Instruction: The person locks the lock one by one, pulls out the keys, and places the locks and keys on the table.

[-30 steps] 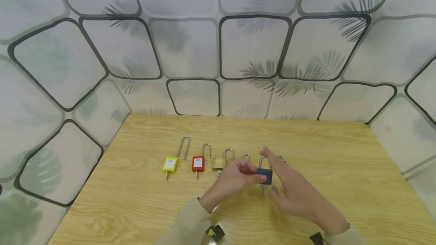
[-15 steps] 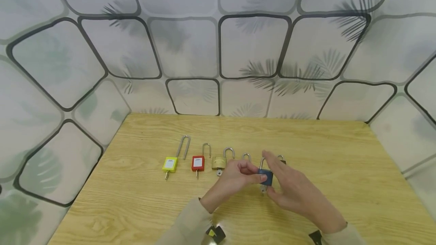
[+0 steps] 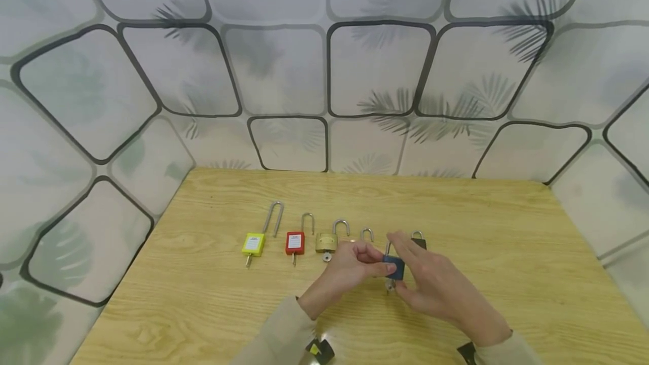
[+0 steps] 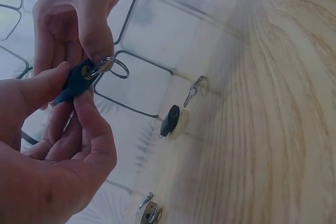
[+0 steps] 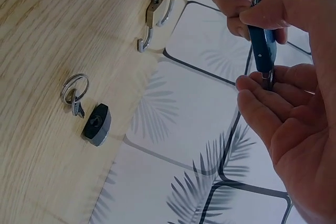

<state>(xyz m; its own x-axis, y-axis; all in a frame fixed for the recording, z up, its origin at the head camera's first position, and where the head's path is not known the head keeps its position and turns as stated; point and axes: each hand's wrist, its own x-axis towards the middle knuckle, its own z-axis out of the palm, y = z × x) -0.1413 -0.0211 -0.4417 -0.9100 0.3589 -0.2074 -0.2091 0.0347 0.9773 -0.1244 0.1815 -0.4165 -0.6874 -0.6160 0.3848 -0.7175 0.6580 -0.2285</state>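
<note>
The left hand (image 3: 349,270) pinches a blue padlock (image 3: 394,268) by its side, between thumb and fingers. The right hand (image 3: 440,289) grips it end to end, thumb against the bottom beside the key ring (image 4: 121,67), fingertips at the hoop. The padlock, likely metal, should feel heavy for its size, stiff, hard to break and slightly slippery where smooth. Its flat body looks the best place to hold, keeping clear of the loose key. Just beyond the right hand, a black padlock (image 5: 98,124) rests on the tabletop (image 3: 203,297). Beyond and left of the left hand lie brass (image 3: 326,243), red (image 3: 294,243) and yellow padlocks (image 3: 253,245).
</note>
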